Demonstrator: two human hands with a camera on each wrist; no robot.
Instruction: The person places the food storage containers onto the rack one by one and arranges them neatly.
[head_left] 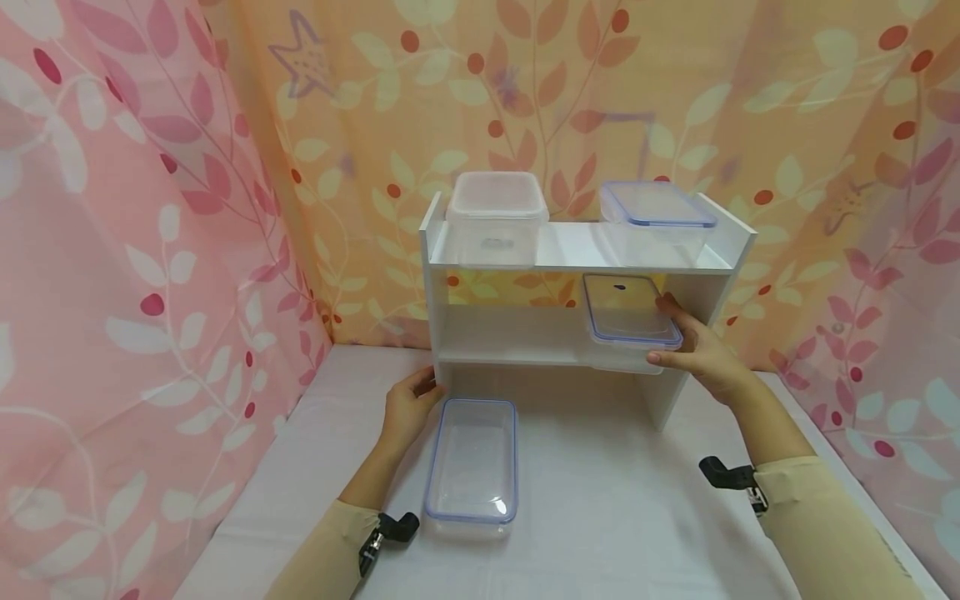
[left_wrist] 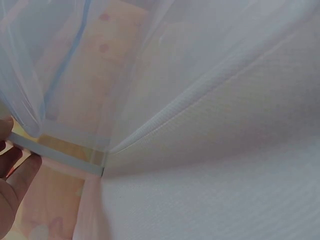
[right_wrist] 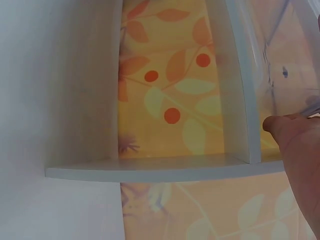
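A white two-tier shelf [head_left: 510, 350] stands on the table. My right hand [head_left: 701, 354] grips the right end of a clear lidded food container [head_left: 633, 312] on the middle board, thumb at its front side and fingers at the blue-edged lid. The container's front overhangs the board's edge. In the right wrist view, my right hand [right_wrist: 300, 145] is beside the board at the container. My left hand [head_left: 408, 408] holds the lower left side panel; in the left wrist view its fingers [left_wrist: 25, 175] lie on both faces of the panel edge. Another blue-rimmed container [head_left: 472, 458] lies beside that hand.
On the top board are a container with a whitish lid [head_left: 497, 217] at left and a blue-rimmed one [head_left: 660, 221] at right. Patterned curtains [head_left: 360, 167] hang behind and at both sides. A white cloth [head_left: 585, 517] covers the table.
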